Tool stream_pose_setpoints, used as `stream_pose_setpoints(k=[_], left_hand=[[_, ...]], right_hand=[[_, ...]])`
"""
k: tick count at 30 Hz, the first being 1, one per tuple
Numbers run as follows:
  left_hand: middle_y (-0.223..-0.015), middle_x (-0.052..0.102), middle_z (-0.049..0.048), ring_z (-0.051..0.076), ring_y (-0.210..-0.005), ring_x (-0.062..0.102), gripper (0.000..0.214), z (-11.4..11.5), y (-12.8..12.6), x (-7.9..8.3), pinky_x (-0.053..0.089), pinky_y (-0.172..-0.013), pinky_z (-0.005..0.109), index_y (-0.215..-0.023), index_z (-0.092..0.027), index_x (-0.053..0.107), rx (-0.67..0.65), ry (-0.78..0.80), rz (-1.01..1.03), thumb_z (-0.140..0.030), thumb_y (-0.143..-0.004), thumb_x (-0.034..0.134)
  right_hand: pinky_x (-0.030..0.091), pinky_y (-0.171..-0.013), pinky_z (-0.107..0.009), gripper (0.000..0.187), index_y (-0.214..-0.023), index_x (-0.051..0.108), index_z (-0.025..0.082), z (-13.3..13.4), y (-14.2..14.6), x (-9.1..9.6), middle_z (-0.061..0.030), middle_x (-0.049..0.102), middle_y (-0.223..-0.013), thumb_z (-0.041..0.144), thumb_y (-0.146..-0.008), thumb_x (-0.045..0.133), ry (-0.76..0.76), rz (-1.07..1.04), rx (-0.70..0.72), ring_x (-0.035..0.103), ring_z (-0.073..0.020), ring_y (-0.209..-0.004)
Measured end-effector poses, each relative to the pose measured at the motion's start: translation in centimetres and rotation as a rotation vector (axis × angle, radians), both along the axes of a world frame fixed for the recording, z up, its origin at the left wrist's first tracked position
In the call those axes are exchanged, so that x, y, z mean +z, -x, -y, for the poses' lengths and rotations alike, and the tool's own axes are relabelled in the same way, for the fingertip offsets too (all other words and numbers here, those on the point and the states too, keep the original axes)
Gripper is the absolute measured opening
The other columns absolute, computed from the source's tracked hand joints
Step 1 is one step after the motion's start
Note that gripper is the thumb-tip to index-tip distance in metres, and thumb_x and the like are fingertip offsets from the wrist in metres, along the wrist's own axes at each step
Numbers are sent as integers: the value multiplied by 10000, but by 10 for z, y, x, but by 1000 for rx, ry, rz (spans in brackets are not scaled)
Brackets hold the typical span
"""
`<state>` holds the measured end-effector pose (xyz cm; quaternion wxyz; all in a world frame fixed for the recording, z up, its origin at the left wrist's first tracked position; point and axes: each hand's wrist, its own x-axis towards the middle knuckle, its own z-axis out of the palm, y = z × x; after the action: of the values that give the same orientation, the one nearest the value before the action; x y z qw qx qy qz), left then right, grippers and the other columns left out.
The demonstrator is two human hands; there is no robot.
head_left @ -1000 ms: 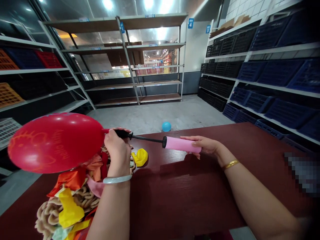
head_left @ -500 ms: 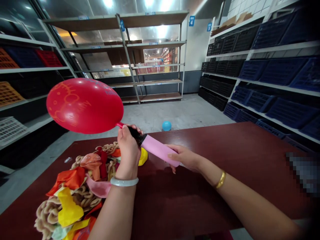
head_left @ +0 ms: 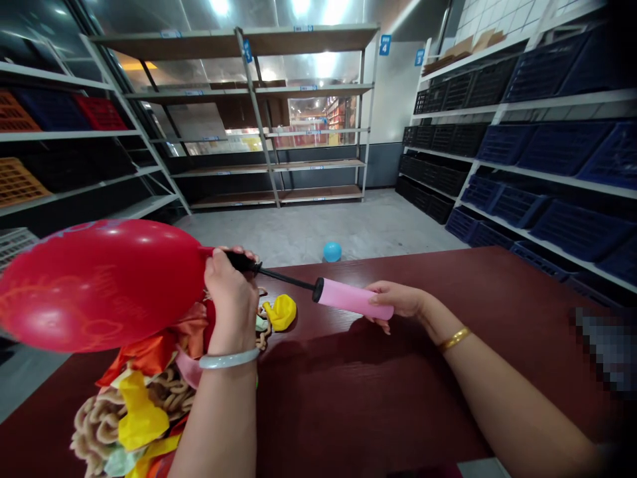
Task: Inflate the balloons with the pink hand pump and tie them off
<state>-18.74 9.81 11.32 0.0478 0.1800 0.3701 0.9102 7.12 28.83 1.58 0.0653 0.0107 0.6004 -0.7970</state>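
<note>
A large red inflated balloon (head_left: pixel 104 285) with faint printing hangs off to the left, its neck pinched by my left hand (head_left: pixel 229 285) against the black nozzle end of a hand pump. My left fingers wrap round that black end. The pump's pink barrel (head_left: pixel 348 299) is gripped by my right hand (head_left: pixel 398 300). Between the two hands a thin black rod shows, so the pump is drawn out. Under the balloon and left wrist lies a heap of limp balloons in orange, pink and yellow, such as a yellow balloon (head_left: pixel 139 411), among tan twisted balloons (head_left: pixel 99 421).
A limp yellow balloon (head_left: pixel 281 312) lies on the dark red table (head_left: pixel 348 398) past my left wrist. On the floor beyond the table's far edge sits a small blue balloon (head_left: pixel 332 251). Racks with blue crates (head_left: pixel 562 226) line the right side; shelving (head_left: pixel 318 166) stands at the back.
The red balloon and my left hand have moved left and down. My right hand has shifted right with the pink barrel, and the pump's rod has come out.
</note>
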Motion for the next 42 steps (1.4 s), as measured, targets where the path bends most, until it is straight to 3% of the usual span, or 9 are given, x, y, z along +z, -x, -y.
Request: stream_pose_setpoints(k=[6, 10, 14, 20, 23, 26, 30, 37, 42], left_hand=[[-717, 543, -30, 111, -571, 553, 219, -26, -47, -11, 480, -566, 259, -857, -220, 433, -195, 70, -4, -383, -848, 579], [-740, 549, -29, 107, -567, 551, 193, -34, -65, -18, 496, -576, 273, -890, -222, 439, -243, 40, 1, -377, -877, 555], [-714, 543, -28, 112, -555, 553, 180, -31, -58, -21, 498, -560, 282, -856, -213, 439, -207, 3, 17, -355, -878, 546], [-690, 557, -29, 119, -563, 578, 187, -14, -24, -14, 505, -581, 281, -835, -201, 453, -33, -12, 18, -352, -842, 563], [-663, 545, -40, 111, -550, 571, 177, -7, -9, -12, 486, -572, 260, -827, -202, 446, 28, -37, 60, -335, -826, 563], [-662, 538, -44, 108, -547, 563, 211, -9, -5, -14, 479, -567, 256, -835, -209, 433, 8, -27, 80, -365, -822, 574], [-700, 545, -39, 110, -560, 558, 230, -22, -25, -19, 487, -566, 266, -859, -217, 425, -50, 13, 66, -396, -841, 567], [-723, 541, -31, 105, -570, 556, 187, -36, -67, -25, 503, -578, 265, -863, -222, 429, -251, 23, 39, -384, -898, 516], [-727, 546, -23, 115, -596, 581, 179, -29, -63, -22, 514, -603, 279, -849, -212, 451, -205, -16, -32, -371, -911, 503]], right_hand=[[570, -449, -274, 332, -1040, 580, 112, 34, 16, 4, -55, 659, -787, 403, -891, 639, 31, -108, -127, 618, -125, -497], [572, -455, -285, 343, -1008, 571, 118, 42, 21, 4, -44, 652, -761, 426, -880, 652, 62, -127, -157, 608, -124, -493], [569, -452, -273, 395, -1012, 565, 114, 34, 19, 0, -58, 657, -785, 472, -871, 651, 98, -66, -66, 623, -127, -514], [569, -424, -270, 493, -1037, 574, 97, -5, -5, -7, -73, 669, -778, 533, -829, 670, 67, 78, 70, 612, -123, -482], [558, -395, -261, 525, -1049, 585, 82, -23, -18, -7, -82, 674, -755, 544, -818, 670, 38, 137, 53, 611, -131, -463], [562, -395, -262, 495, -1055, 589, 83, -30, -25, -5, -82, 681, -749, 509, -819, 678, 7, 143, 2, 606, -126, -450], [572, -404, -275, 387, -988, 598, 90, -18, -17, 0, -75, 678, -740, 439, -841, 677, -11, 76, -63, 599, -118, -441], [583, -430, -299, 342, -1018, 575, 120, 33, 15, 8, -55, 664, -757, 422, -878, 649, 76, -53, -111, 633, -140, -476], [571, -427, -275, 401, -1012, 572, 113, 23, 10, 2, -66, 662, -783, 476, -861, 651, 103, -28, -14, 616, -124, -482]])
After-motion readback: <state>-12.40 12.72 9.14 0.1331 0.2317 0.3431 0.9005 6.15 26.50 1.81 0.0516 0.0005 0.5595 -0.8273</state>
